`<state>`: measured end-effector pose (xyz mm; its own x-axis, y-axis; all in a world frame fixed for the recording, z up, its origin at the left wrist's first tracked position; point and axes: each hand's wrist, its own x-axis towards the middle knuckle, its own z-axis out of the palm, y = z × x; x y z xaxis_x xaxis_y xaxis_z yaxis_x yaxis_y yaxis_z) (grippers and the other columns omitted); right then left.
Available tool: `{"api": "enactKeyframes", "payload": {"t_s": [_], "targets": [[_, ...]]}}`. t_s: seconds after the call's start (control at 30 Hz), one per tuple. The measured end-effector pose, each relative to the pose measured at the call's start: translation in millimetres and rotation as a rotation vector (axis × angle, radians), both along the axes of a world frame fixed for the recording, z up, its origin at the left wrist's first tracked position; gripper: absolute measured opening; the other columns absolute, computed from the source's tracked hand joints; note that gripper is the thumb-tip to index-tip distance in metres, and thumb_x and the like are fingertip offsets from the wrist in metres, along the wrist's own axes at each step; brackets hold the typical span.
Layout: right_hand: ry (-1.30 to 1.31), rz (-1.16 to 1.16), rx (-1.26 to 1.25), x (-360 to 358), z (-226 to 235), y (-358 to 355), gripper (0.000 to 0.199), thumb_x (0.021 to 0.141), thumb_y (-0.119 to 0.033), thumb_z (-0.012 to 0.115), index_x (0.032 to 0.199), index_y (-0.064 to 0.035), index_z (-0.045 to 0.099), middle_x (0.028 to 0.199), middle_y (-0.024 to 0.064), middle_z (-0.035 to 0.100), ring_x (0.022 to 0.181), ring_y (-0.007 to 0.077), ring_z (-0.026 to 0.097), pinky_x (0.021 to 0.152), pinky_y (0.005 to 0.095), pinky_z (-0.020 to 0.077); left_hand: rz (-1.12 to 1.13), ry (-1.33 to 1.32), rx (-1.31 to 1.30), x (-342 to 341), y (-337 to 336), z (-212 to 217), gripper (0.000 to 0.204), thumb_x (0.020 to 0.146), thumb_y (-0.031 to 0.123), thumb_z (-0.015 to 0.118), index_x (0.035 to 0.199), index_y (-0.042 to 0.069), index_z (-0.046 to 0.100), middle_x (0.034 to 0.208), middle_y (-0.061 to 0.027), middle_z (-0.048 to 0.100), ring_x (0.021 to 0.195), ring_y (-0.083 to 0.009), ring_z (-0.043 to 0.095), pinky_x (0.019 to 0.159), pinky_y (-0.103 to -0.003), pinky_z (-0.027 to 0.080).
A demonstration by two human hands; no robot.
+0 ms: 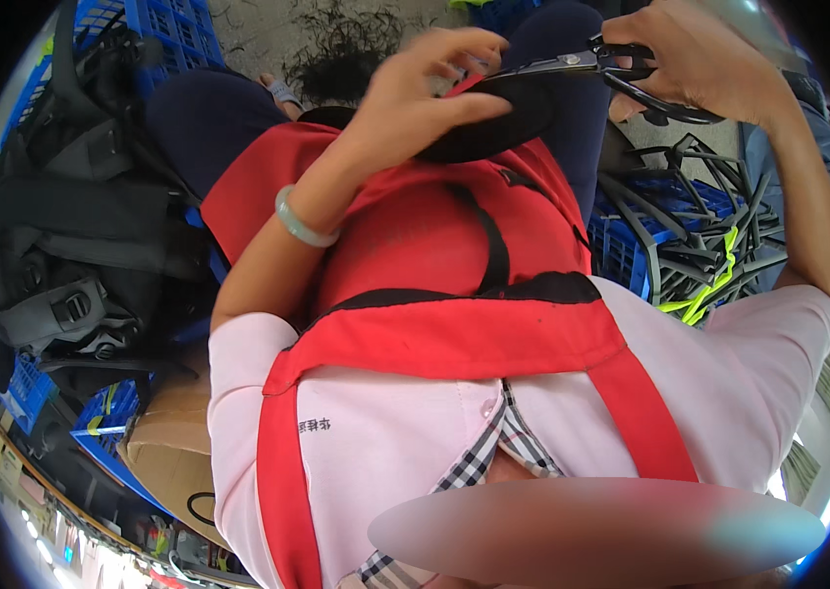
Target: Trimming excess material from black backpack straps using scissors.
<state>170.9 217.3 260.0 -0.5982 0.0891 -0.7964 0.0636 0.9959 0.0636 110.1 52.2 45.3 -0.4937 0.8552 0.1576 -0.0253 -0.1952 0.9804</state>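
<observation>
Black-handled scissors (pixel 577 63) are in my right hand (pixel 695 67), with fingers and thumb through the handle loops. Their blades point left toward my left hand (pixel 425 93). My left hand is closed on a black rounded fabric piece (pixel 493 123), thumb lying on top of it and the fingers slightly blurred. The piece rests above my lap, over the red apron (pixel 395 250). The blade tips reach the left fingers beside the piece's upper edge; whether they touch it I cannot tell. A pale bangle (pixel 303 218) sits on my left wrist.
Black bags with straps and buckles (pixel 61 265) are heaped at the left, near a blue crate (pixel 174 34). At the right, another blue crate (pixel 621 250) holds black strips and a yellow-green strip (pixel 719 275). Dark clippings (pixel 341 54) litter the floor ahead. A cardboard box (pixel 169 442) stands lower left.
</observation>
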Motion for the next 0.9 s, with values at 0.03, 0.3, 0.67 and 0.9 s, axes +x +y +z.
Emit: {"api": "enactKeyframes", "payload": {"t_s": [0.03,0.3,0.67,0.9], "targets": [[0.017,-0.005,0.009,6,-3,6,0.045,0.081,-0.041,0.065,0.084,0.0028,0.055,0.074,0.0242,0.059,0.076,0.0425,0.058,0.064,0.0435,0.0444,0.232,0.265,0.091,-13,-3,-3,0.022,0.08,0.007,0.07,0.1,0.0,0.064,0.084,-0.0014,0.062,0.073,-0.0055,0.055,0.068,-0.019,0.045],[0.786,-0.365,-0.225,54,-82,22,0.051,0.067,-0.041,0.077,0.092,-0.0043,0.051,0.059,0.0088,0.039,0.053,0.0239,0.039,0.051,0.0366,0.0328,-0.271,-0.799,-0.277,-12,-36,-11,0.027,0.095,0.027,0.053,0.092,0.003,0.064,0.083,-0.0069,0.066,0.077,-0.0165,0.063,0.073,-0.028,0.049],[0.998,-0.672,-0.61,48,-200,-29,0.057,0.07,-0.047,0.075,0.098,-0.003,0.052,0.072,0.0159,0.057,0.069,0.0347,0.058,0.061,0.0418,0.0432,0.059,-1.046,0.182,-63,-17,-30,0.018,0.084,0.0,0.061,0.101,0.005,0.062,0.1,-0.0069,0.066,0.095,-0.0202,0.063,0.088,-0.04,0.051],[0.743,-0.672,-0.723,38,-202,-33,0.069,0.067,-0.05,0.076,0.107,-0.0018,0.048,0.075,0.0153,0.055,0.067,0.0318,0.056,0.063,0.0397,0.0432,0.121,-0.751,0.182,-66,-25,-31,0.023,0.078,-0.007,0.066,0.096,0.006,0.064,0.093,-0.0048,0.066,0.087,-0.0165,0.065,0.081,-0.029,0.052]]}}
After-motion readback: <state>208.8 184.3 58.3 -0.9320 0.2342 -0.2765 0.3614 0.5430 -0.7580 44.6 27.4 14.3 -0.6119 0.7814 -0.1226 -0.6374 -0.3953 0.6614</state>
